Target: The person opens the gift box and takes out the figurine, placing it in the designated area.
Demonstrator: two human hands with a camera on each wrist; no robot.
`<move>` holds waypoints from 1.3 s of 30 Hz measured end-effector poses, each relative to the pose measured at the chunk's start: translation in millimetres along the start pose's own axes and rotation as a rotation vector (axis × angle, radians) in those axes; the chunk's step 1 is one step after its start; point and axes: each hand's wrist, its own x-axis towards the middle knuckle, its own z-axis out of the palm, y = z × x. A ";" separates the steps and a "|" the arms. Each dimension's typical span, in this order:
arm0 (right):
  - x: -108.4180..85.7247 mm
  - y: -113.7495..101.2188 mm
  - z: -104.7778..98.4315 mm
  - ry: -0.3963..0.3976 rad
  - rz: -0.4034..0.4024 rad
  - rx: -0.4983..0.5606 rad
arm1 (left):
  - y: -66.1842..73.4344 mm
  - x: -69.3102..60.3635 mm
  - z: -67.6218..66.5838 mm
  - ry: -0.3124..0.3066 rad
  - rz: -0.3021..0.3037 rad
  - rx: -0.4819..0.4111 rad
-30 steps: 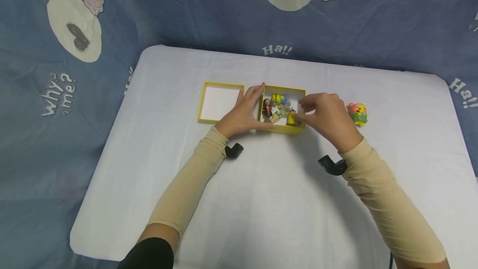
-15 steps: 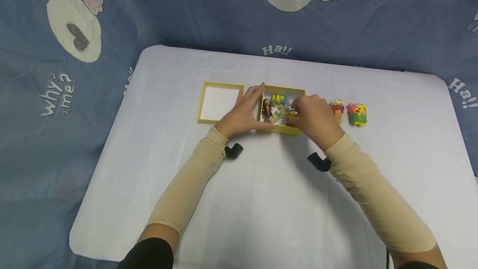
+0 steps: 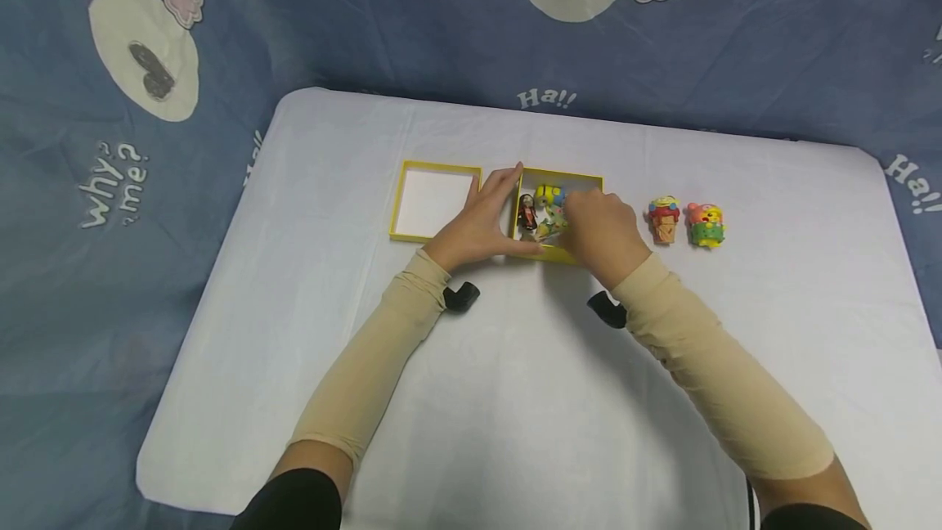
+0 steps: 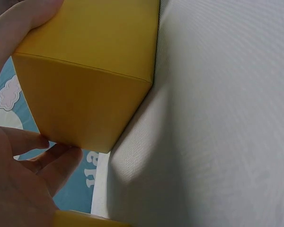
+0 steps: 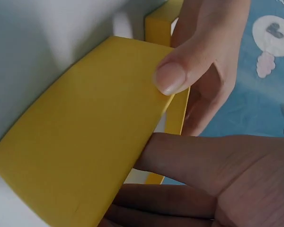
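Note:
A yellow box (image 3: 565, 173) with white insides stands on the white table, holding a dark-haired figure (image 3: 527, 213), a yellow-and-blue toy (image 3: 549, 195) and a pale green toy (image 3: 550, 224). My left hand (image 3: 478, 226) grips its left end, thumb on the near wall and fingers at the far side; the left wrist view shows these fingers (image 4: 57, 163) against the yellow wall (image 4: 80, 104). My right hand (image 3: 605, 231) reaches over the near wall into the box's right part. In the right wrist view the right hand's (image 5: 246, 175) fingertips are hidden behind the wall (image 5: 80, 113).
Left of the box lies a shallow yellow-rimmed lid (image 3: 434, 165), inner side up, partly behind my left hand. To the right, an ice-cream-cone-like toy (image 3: 665, 221) and a pink, yellow and green toy (image 3: 706, 225) are side by side. A patterned blue cloth (image 3: 368, 31) hangs behind the table.
The right hand has moved left, further over the box. The cone-like toy, hidden behind that hand at first, is now in full view on the table. My left hand has stayed in place.

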 end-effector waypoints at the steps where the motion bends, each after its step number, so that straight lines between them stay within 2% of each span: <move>1: 0.7 -0.6 0.2 -0.007 0.002 -0.005 | 0.2 0.0 0.1 0.000 0.002 -0.001; 8: 10.6 -2.7 3.5 -0.031 0.037 -0.031 | -0.5 0.8 0.6 0.002 0.013 0.016; 18: 23.3 -11.0 14.3 0.012 0.034 -0.198 | 0.4 0.4 -0.5 -0.003 0.012 0.025; 22: 24.4 -14.7 16.3 0.028 0.018 -0.229 | 0.6 0.3 -0.7 -0.002 0.013 0.020; 33: 28.7 -19.4 19.6 0.026 0.025 -0.277 | -1.9 1.4 0.7 0.010 0.034 0.027; 39: 28.8 -16.1 19.9 0.035 0.039 -0.214 | -1.1 1.6 0.6 0.012 0.032 0.026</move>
